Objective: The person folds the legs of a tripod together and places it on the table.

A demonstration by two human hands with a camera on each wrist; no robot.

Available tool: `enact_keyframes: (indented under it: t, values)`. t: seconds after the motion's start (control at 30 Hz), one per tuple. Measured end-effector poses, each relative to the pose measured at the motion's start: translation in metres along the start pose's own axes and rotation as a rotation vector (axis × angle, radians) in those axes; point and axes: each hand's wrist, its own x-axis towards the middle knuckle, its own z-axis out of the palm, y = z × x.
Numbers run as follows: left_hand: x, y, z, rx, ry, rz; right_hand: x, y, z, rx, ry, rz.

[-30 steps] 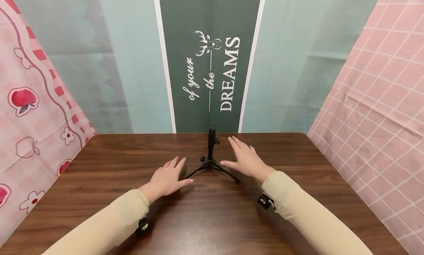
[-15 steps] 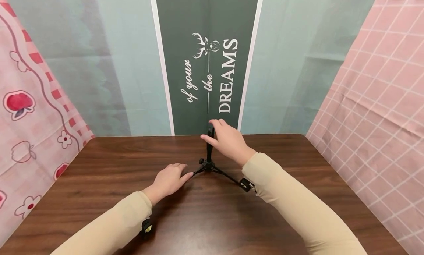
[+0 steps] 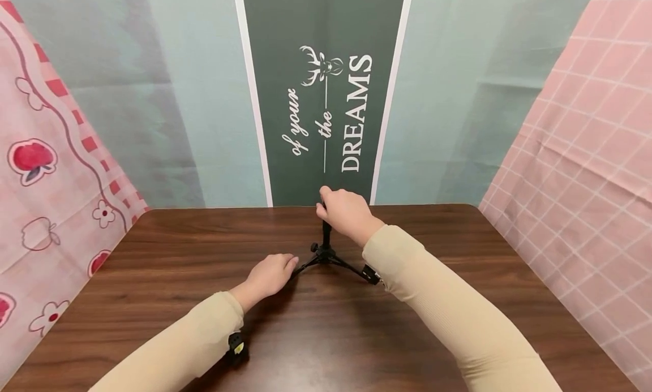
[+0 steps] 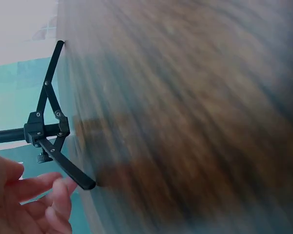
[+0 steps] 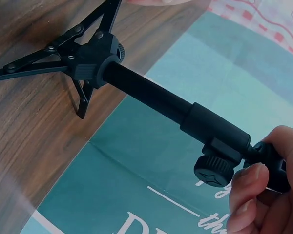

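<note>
A black mini tripod (image 3: 326, 250) stands upright on its spread legs, seen in all three views. My right hand (image 3: 347, 211) grips the top of its column; in the right wrist view the fingers (image 5: 249, 183) curl round the top piece, just above a ribbed knob (image 5: 214, 170). Down at the left leg, my left hand (image 3: 270, 273) rests low over the table. In the left wrist view its fingers (image 4: 61, 197) are loosely bent, tips right at the leg (image 4: 68, 165), thumb apart from them. The palm side of the right hand is hidden in the head view.
The brown wooden table (image 3: 326, 335) reaches back to a green and teal curtain (image 3: 326, 18) with white lettering. Pink patterned cloths hang at the left (image 3: 51, 211) and right (image 3: 570, 154). Small black wrist devices sit under both sleeves.
My right hand has moved left onto the tripod's top and curled its fingers round it. My left hand has shifted right to the left leg, fingers bending. The tripod stays standing.
</note>
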Motion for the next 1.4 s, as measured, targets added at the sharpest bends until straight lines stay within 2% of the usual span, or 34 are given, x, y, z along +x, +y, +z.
enact_keyframes:
  t: [0.1, 0.2, 0.37, 0.53, 0.67, 0.77, 0.93, 1.2, 1.4]
  values:
    - [0.004, 0.004, 0.003, -0.122, -0.049, -0.003, -0.003, 0.002, 0.000, -0.009, 0.021, 0.011]
    - [0.007, 0.006, 0.006, -0.293, -0.086, -0.047, -0.004, 0.002, -0.001, -0.014, 0.030, 0.032]
    - [0.014, 0.007, 0.015, -0.556, -0.169, -0.179, -0.005, 0.000, -0.001, -0.008, 0.016, 0.061]
    - [0.019, 0.006, 0.021, -0.683, -0.232, -0.268, -0.004, -0.001, 0.004, 0.007, 0.026, 0.058]
    - [0.020, 0.005, 0.025, -0.720, -0.250, -0.297, -0.004, -0.002, 0.007, 0.029, 0.017, 0.065]
    - [0.019, 0.004, 0.027, -0.704, -0.236, -0.303, -0.004, -0.002, 0.008, 0.035, 0.022, 0.057]
    - [0.018, 0.004, 0.029, -0.649, -0.177, -0.283, -0.005, -0.002, 0.009, 0.034, 0.064, 0.043]
    - [0.018, 0.002, 0.028, -0.606, -0.141, -0.277, -0.005, -0.002, 0.009, 0.062, 0.096, 0.023]
    - [0.018, 0.000, 0.029, -0.594, -0.118, -0.255, -0.004, -0.002, 0.009, 0.060, 0.081, 0.031]
